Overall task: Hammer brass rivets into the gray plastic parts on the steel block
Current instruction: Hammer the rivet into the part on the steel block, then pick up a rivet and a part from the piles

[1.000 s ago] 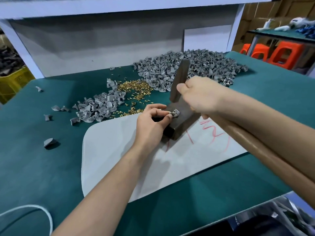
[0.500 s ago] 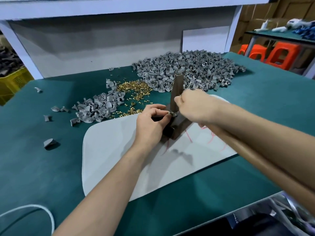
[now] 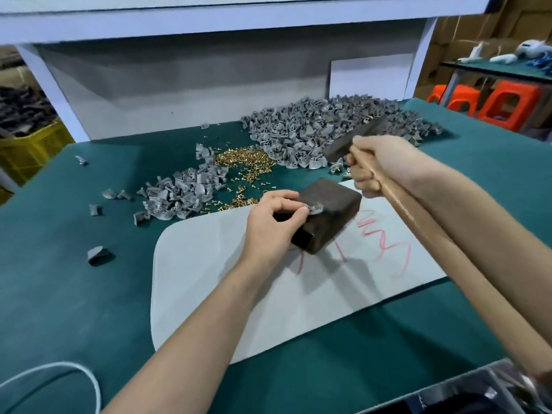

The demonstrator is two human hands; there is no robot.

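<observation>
From the head camera, the steel block [image 3: 331,204] sits on a white mat [image 3: 268,294] marked with red scribbles, and the mat lies on a green table [image 3: 74,294]. The left hand [image 3: 271,225] rests against the near left side of the block, its thumb and fingertips curled to pinch a small gray plastic part [image 3: 315,208] on the block's top face. Whether a rivet sits in the part is too small to tell. The right hand [image 3: 385,162] is up and to the right of the block, fingers wrapped tightly round the wooden handle of a hammer [image 3: 418,216]; its dark head, blurred, is above and behind the block, not touching it. Behind the block to the left lies a scatter of brass rivets [image 3: 245,162]. A small heap of gray parts [image 3: 182,192] lies farther left of the block, a large heap [image 3: 322,127] behind it. A white cable [image 3: 89,380] loops at the near left table edge
</observation>
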